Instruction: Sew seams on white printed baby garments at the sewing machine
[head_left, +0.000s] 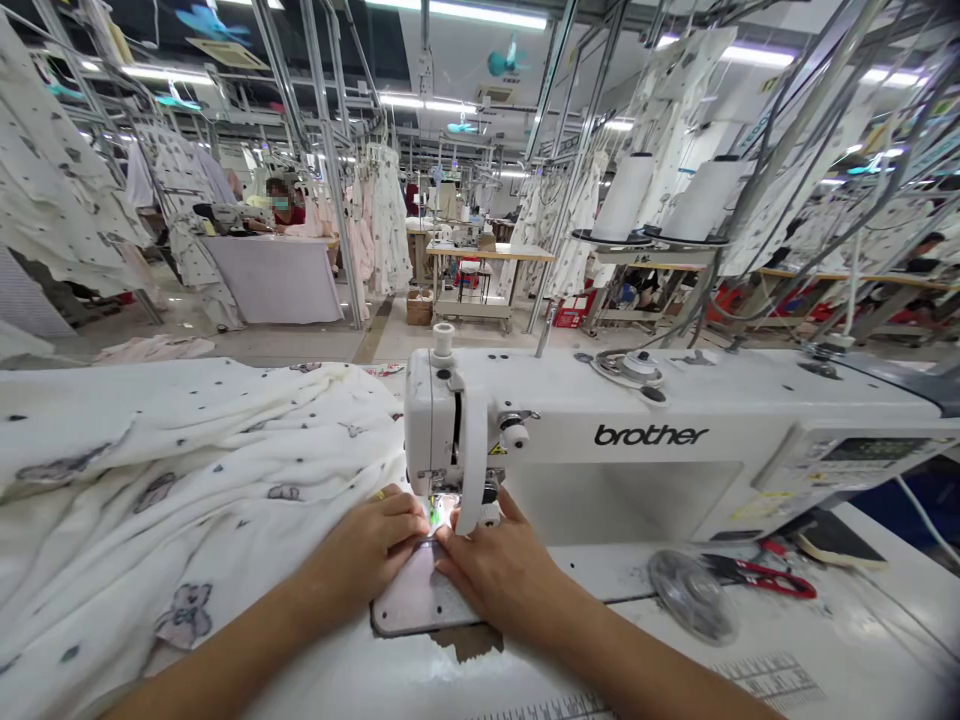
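Observation:
A white brother sewing machine (652,400) stands across the table, with its lit needle area (441,508) low on the left end. White fabric (225,480) printed with small bears and dots lies in loose folds to the left and runs up to the needle. My left hand (375,540), fingers bent and closed, grips the fabric's edge just left of the presser foot. To the right of the needle, my right hand (502,560) has its thumb and fingers drawn in close over the metal needle plate (409,600). Whatever lies between them is hidden.
Red-handled scissors (772,577) and a clear round disc (694,595) lie under the machine's arm side. Ruler markings (772,680) show on the tabletop. Thread cones (624,200) stand behind. Farther back are hanging printed garments (386,220), worktables and a seated person (285,205).

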